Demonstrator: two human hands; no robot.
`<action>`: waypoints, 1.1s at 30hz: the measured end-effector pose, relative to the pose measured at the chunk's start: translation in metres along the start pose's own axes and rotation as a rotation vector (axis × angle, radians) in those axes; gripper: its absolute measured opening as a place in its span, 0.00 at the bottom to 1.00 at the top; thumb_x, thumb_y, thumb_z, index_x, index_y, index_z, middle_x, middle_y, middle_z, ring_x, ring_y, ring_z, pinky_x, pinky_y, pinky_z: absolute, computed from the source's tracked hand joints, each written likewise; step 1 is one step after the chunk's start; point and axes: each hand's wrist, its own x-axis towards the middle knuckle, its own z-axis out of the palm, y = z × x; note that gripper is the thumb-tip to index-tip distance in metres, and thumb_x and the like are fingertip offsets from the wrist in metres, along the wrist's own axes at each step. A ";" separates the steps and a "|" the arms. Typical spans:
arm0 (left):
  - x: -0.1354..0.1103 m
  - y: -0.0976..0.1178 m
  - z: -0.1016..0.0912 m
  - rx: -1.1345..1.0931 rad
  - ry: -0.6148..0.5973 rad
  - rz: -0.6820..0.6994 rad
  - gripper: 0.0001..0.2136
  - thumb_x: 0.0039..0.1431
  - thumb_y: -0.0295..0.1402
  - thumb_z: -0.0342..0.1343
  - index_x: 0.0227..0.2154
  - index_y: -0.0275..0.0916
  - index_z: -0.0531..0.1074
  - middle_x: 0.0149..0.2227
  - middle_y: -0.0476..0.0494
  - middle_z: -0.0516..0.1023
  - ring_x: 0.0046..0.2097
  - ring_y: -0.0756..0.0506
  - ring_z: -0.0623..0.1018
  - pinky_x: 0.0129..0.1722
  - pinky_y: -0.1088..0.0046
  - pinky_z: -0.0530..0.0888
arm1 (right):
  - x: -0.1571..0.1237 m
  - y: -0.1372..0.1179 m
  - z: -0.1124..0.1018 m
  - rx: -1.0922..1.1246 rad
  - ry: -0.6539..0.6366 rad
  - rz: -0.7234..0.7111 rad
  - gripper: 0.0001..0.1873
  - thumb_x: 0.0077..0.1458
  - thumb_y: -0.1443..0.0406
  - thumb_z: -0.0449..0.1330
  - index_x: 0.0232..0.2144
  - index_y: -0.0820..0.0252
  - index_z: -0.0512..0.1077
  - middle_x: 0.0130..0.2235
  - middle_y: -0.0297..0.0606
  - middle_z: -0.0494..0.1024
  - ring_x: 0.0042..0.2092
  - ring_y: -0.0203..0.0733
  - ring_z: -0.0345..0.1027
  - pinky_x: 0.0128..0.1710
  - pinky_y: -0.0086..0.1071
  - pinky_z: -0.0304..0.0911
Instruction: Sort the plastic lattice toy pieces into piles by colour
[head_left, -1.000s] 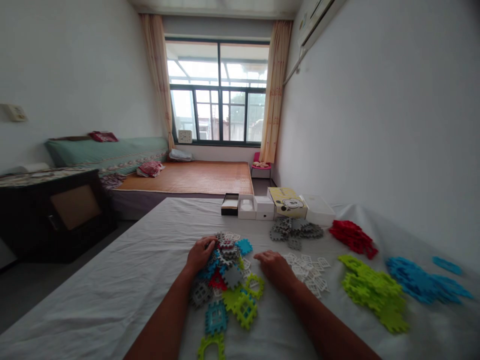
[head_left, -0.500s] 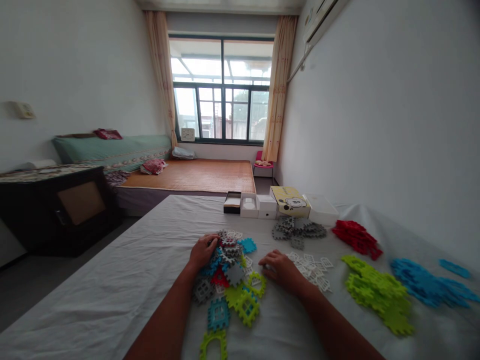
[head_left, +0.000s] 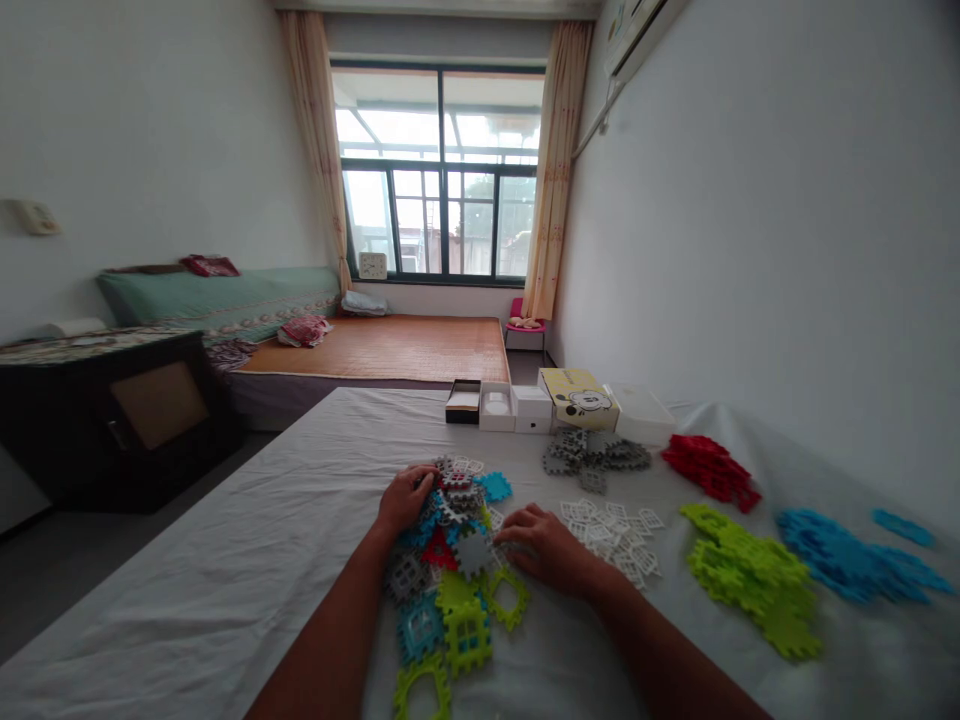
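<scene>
A mixed heap of plastic interlocking tiles (head_left: 450,545) in blue, grey, red, white and lime lies on the white sheet in front of me. My left hand (head_left: 403,497) rests on the heap's left side, fingers curled over the tiles. My right hand (head_left: 545,547) lies at the heap's right edge, fingers bent down onto the tiles near a grey piece (head_left: 472,550); whether it grips one is hidden. Beside my right hand is a group of white tiles (head_left: 611,525).
Sorted piles lie to the right: grey tiles (head_left: 592,455), red tiles (head_left: 709,467), lime tiles (head_left: 754,575), blue tiles (head_left: 851,555). Small boxes (head_left: 532,408) line the table's far edge. A dark cabinet (head_left: 112,420) and a bed (head_left: 375,350) stand beyond.
My right hand has slid left from the white tiles to the mixed heap's right edge. The left hand has stayed on the heap. The view has shifted slightly.
</scene>
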 end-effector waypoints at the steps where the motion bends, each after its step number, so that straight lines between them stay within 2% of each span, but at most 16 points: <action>1: 0.000 0.000 0.000 -0.003 0.000 0.005 0.16 0.56 0.41 0.44 0.37 0.42 0.75 0.45 0.46 0.76 0.48 0.45 0.73 0.51 0.68 0.66 | 0.001 -0.001 0.000 -0.026 -0.002 0.008 0.13 0.55 0.62 0.54 0.44 0.46 0.70 0.44 0.34 0.73 0.45 0.39 0.61 0.47 0.33 0.56; 7: 0.000 0.000 0.000 -0.005 0.000 0.001 0.16 0.56 0.40 0.44 0.37 0.43 0.75 0.45 0.46 0.76 0.49 0.45 0.72 0.50 0.69 0.66 | -0.003 0.003 -0.005 -0.121 0.006 0.128 0.13 0.55 0.67 0.52 0.40 0.49 0.73 0.42 0.36 0.74 0.46 0.39 0.62 0.45 0.32 0.57; 12: 0.000 -0.001 0.000 -0.002 0.002 -0.006 0.15 0.56 0.40 0.45 0.37 0.44 0.75 0.45 0.47 0.76 0.48 0.45 0.72 0.51 0.69 0.66 | -0.005 0.006 -0.003 -0.017 0.003 0.062 0.13 0.50 0.58 0.59 0.41 0.48 0.72 0.44 0.34 0.73 0.45 0.40 0.62 0.47 0.32 0.57; 15: 0.000 -0.001 0.000 0.003 0.002 -0.007 0.15 0.55 0.41 0.45 0.37 0.43 0.75 0.45 0.47 0.76 0.48 0.45 0.72 0.51 0.69 0.66 | -0.002 0.007 -0.002 -0.049 -0.010 0.098 0.13 0.49 0.57 0.60 0.39 0.49 0.72 0.43 0.34 0.74 0.46 0.41 0.62 0.47 0.32 0.57; 20: 0.000 -0.002 0.001 -0.003 0.008 0.006 0.15 0.56 0.40 0.45 0.37 0.43 0.75 0.45 0.46 0.76 0.48 0.45 0.72 0.51 0.69 0.66 | -0.002 0.012 -0.003 -0.173 0.025 0.164 0.12 0.54 0.61 0.56 0.41 0.51 0.71 0.42 0.36 0.73 0.46 0.41 0.62 0.46 0.32 0.56; 26: -0.001 0.001 -0.001 -0.004 -0.007 -0.010 0.15 0.56 0.40 0.44 0.37 0.43 0.75 0.44 0.46 0.76 0.48 0.45 0.72 0.51 0.67 0.65 | -0.002 0.013 0.000 -0.242 0.029 0.227 0.15 0.50 0.53 0.58 0.36 0.54 0.71 0.40 0.37 0.73 0.45 0.44 0.63 0.41 0.33 0.58; 30: 0.000 0.001 -0.001 0.000 -0.004 0.002 0.16 0.55 0.41 0.44 0.37 0.43 0.75 0.44 0.46 0.76 0.48 0.45 0.72 0.51 0.67 0.66 | 0.004 0.009 0.004 -0.335 0.026 0.243 0.10 0.54 0.59 0.54 0.34 0.57 0.71 0.37 0.39 0.74 0.42 0.43 0.64 0.41 0.32 0.57; 33: 0.001 -0.001 0.000 0.006 0.000 0.004 0.16 0.55 0.41 0.44 0.36 0.43 0.75 0.44 0.47 0.76 0.48 0.45 0.72 0.51 0.67 0.66 | 0.005 0.010 0.004 -0.348 0.024 0.272 0.10 0.57 0.62 0.50 0.32 0.56 0.71 0.36 0.39 0.74 0.41 0.41 0.65 0.42 0.32 0.55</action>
